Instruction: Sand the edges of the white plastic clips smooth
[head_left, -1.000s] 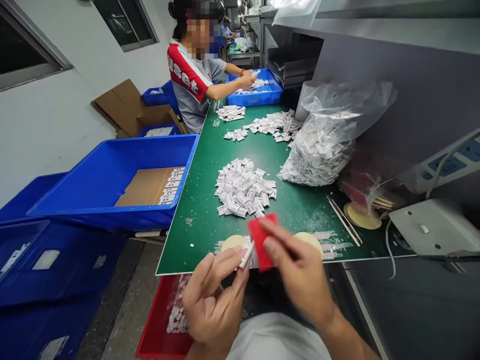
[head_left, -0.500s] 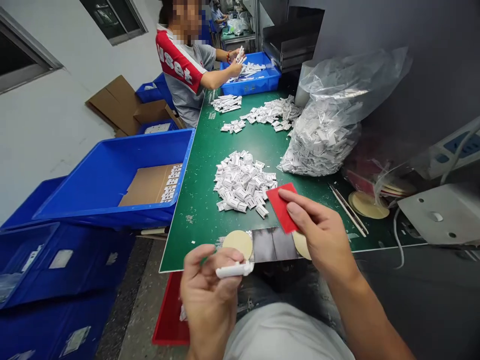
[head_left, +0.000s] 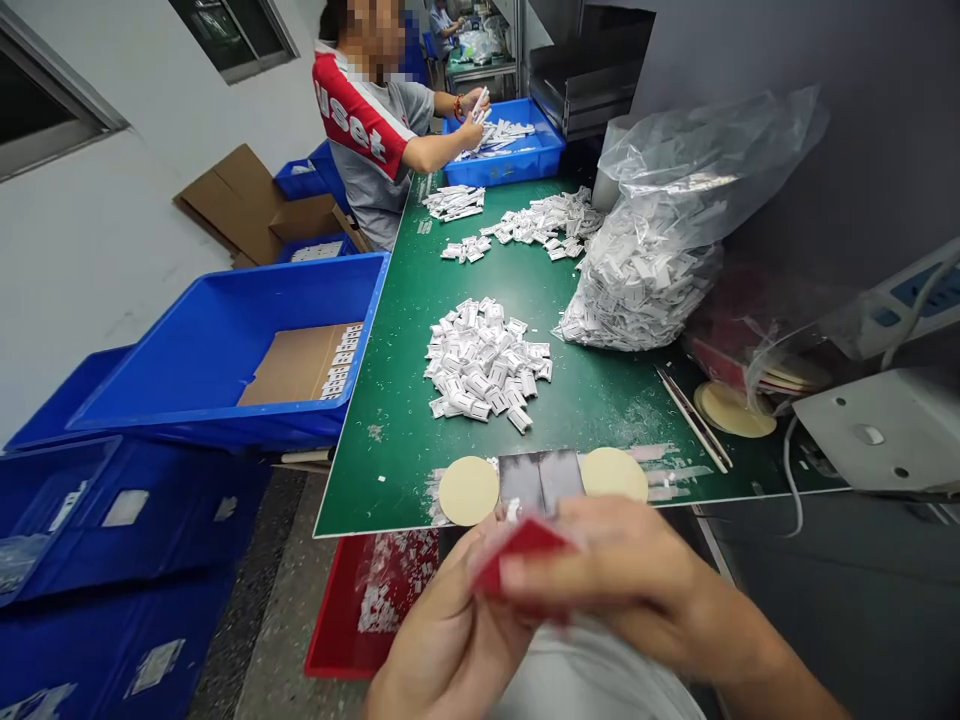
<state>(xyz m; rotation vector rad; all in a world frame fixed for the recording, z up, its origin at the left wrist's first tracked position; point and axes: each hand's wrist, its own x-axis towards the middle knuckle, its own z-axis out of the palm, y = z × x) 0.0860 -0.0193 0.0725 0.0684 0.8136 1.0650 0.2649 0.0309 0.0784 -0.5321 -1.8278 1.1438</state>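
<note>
My right hand is shut on a red plastic card, pressing it down against my left hand. Only a small tip of a white plastic piece shows above my left fingers; the rest is hidden behind the card and my fingers. Both hands are just past the front edge of the green-topped workbench. Beyond my fingers lie two round tan pads with a dark grey strip between them. Further up the bench is a heap of small white plastic pieces.
A clear plastic bag of white pieces stands on the bench. A co-worker works at a blue tray at the far end. A blue crate stands left of the bench, and a red bin sits below its front edge.
My hands have come together near my body, and the red card now lies over my left hand. The white piece, plainly visible earlier, is now mostly hidden. The view has steadied.
</note>
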